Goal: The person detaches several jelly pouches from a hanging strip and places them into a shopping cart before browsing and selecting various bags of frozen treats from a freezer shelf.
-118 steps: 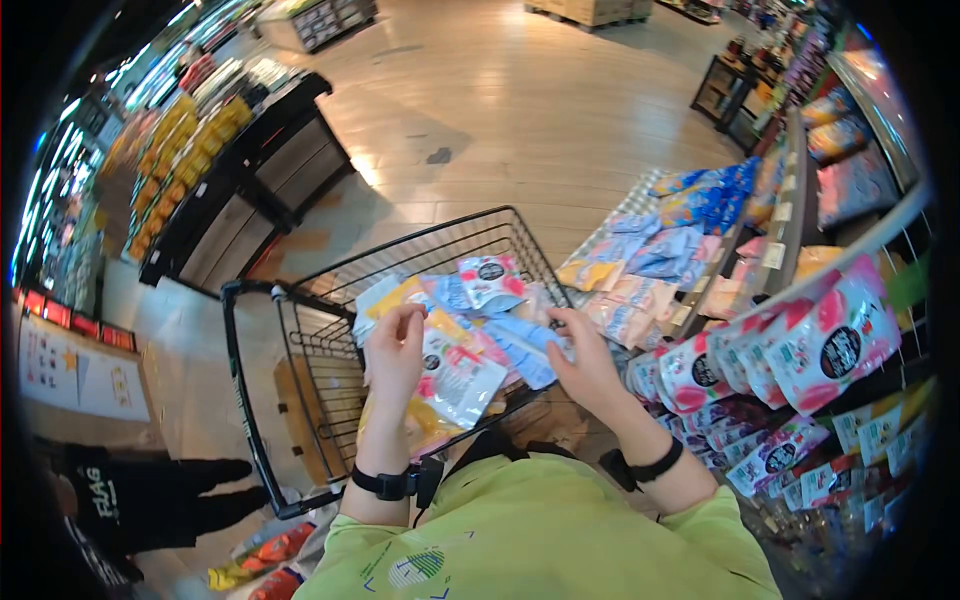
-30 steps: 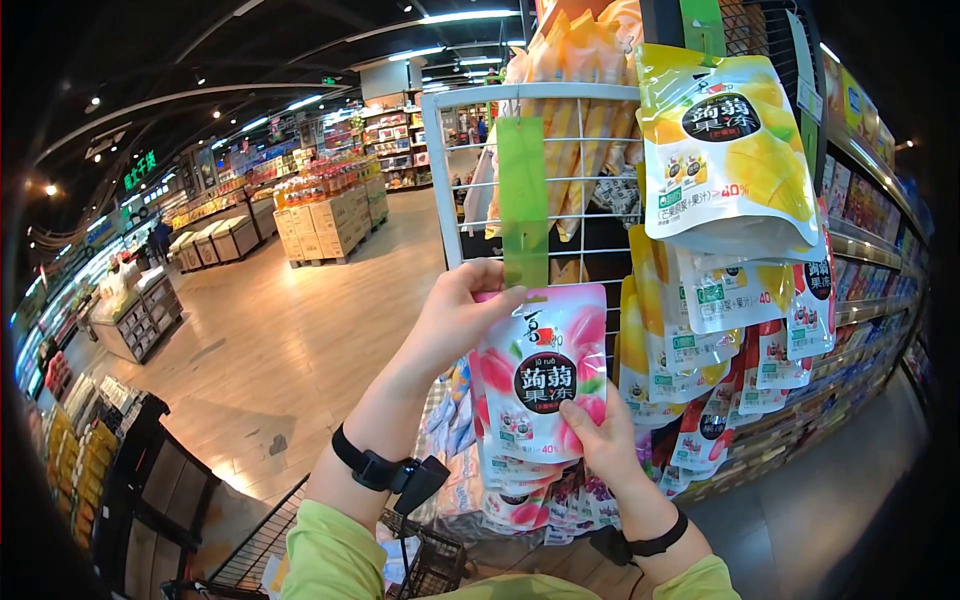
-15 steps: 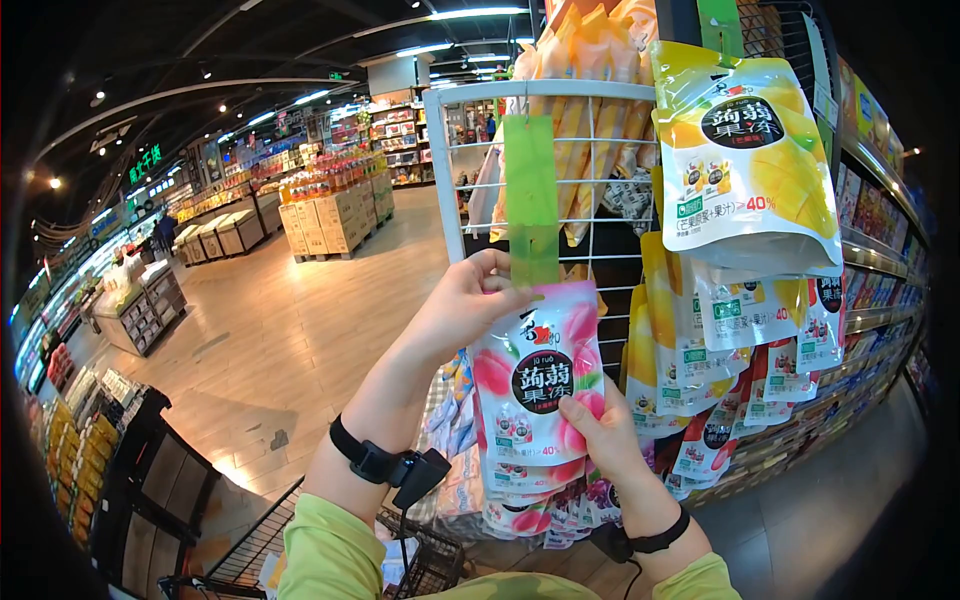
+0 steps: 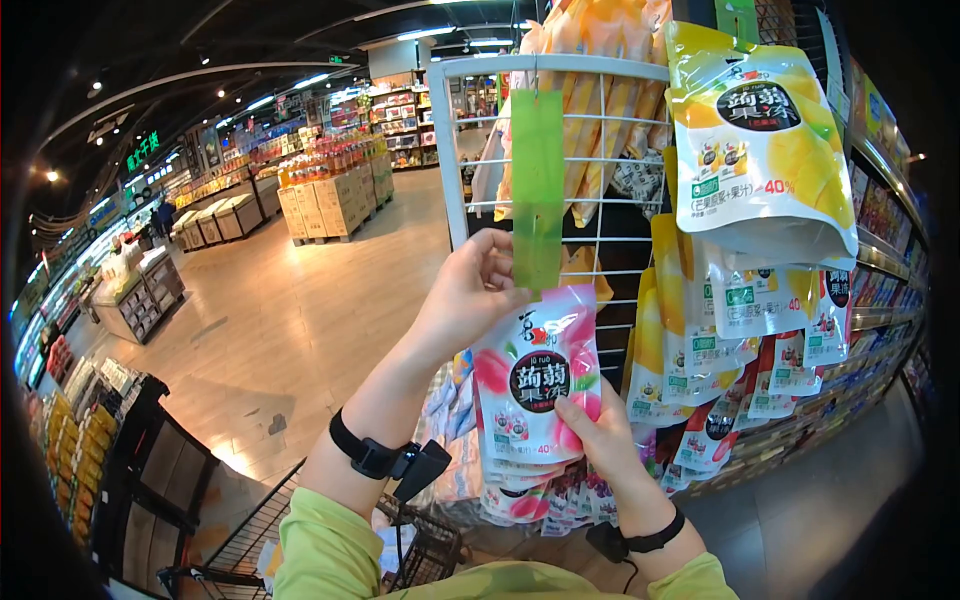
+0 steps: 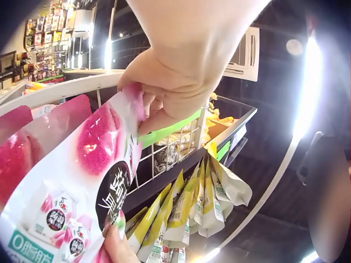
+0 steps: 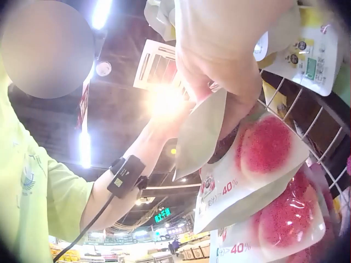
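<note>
A white and pink pouch (image 4: 537, 375) hangs below a green strip (image 4: 538, 180) on a white wire rack. My left hand (image 4: 478, 280) pinches its top edge beside the strip; the left wrist view shows that hand (image 5: 175, 82) with curled fingers at the pouch's (image 5: 71, 164) corner. My right hand (image 4: 605, 440) grips the pouch's right side, thumb on the front. From the right wrist view, the right hand (image 6: 222, 60) is round a pouch edge, with more peach-printed pouches (image 6: 269, 145) behind. Whether the pouch is still on its hook cannot be told.
Yellow pouches (image 4: 765, 140) hang on the right of the wire rack (image 4: 445, 150). Below left stands a shopping cart (image 4: 240, 530). Further off are a dark display stand (image 4: 150, 480), stacked cartons (image 4: 325, 208) and open floor (image 4: 300, 320). Shelves (image 4: 885, 270) line the right side.
Since the oldest frame, the view has turned from the cart to the rack, and both hands have taken hold of a pink pouch. Over the last second the hands have barely moved.
</note>
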The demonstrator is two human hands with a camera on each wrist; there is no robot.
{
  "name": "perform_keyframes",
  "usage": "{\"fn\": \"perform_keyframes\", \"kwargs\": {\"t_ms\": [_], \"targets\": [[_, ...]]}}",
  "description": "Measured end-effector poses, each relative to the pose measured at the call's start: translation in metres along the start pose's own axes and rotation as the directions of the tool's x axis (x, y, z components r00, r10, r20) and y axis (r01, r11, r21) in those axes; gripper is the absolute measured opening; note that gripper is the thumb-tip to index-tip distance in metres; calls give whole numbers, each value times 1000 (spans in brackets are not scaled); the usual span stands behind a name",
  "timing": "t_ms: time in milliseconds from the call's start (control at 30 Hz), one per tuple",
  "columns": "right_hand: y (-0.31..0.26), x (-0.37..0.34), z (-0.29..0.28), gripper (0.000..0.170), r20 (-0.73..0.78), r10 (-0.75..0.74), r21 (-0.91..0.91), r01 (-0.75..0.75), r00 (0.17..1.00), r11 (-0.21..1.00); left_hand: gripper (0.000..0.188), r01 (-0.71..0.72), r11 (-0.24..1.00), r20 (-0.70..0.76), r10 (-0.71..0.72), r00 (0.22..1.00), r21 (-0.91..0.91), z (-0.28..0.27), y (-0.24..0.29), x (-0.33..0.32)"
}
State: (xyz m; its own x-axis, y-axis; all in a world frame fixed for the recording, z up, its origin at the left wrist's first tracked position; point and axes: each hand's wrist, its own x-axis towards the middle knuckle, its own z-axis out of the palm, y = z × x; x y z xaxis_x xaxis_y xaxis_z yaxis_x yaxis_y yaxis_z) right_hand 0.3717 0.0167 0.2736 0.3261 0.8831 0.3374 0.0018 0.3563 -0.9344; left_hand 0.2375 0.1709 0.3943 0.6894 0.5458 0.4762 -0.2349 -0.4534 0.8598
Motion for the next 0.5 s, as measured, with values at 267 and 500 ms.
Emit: {"fn": "perform_keyframes", "kwargs": {"t_ms": [267, 500], "targets": [[12, 1, 12, 46, -116, -20, 65, 28, 993, 997, 51, -155, 804, -261, 360, 896, 574, -6, 11, -61], [26, -25, 30, 63, -214, -304, -296, 235, 928, 926, 44, -26, 966, -458, 145, 877, 256, -38, 3, -162]]}}
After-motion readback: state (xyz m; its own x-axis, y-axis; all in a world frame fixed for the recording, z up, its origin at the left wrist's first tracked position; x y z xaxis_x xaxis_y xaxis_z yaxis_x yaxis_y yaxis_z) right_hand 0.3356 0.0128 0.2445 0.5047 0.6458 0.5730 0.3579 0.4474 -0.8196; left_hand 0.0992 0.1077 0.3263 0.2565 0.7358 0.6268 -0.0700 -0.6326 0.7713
